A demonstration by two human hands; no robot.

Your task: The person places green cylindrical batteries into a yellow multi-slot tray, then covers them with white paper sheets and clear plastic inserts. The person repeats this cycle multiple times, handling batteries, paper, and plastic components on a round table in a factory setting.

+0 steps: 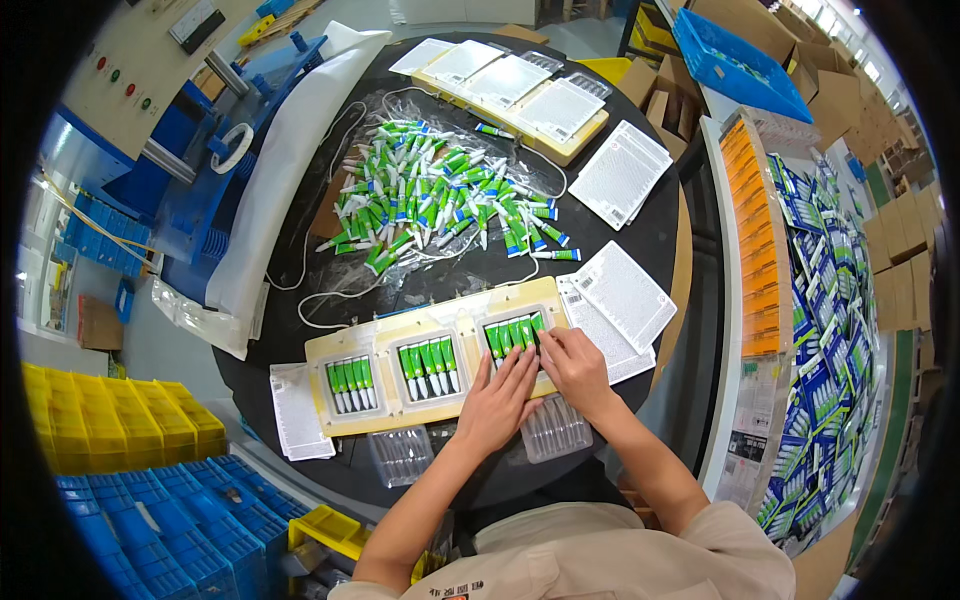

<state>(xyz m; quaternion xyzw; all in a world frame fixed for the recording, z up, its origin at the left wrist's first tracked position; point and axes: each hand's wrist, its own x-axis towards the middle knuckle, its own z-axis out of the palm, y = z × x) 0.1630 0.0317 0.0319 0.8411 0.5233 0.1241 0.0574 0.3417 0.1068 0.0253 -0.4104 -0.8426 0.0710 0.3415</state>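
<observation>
A long cream-yellow tray (390, 412) with three recesses lies on the black round table in front of me. Clear plastic blisters line the recesses, and green-and-white tubes stand side by side in the left one (351, 384) and the middle one (428, 368). My left hand (498, 402) lies over the right recess, its fingers stretched flat across the row of tubes (513, 333) there. My right hand (580, 370) is bent at that recess's right edge, fingertips drawn together at the rightmost tube. The hands hide the lower part of this row.
Beyond the tray lies a heap of tubes (430, 195) on clear film, with a white cord around it. Printed cards (625, 300) lie right and left. Empty clear blisters (555, 430) sit by the near edge. Another tray (560, 140) stands at the back under cards.
</observation>
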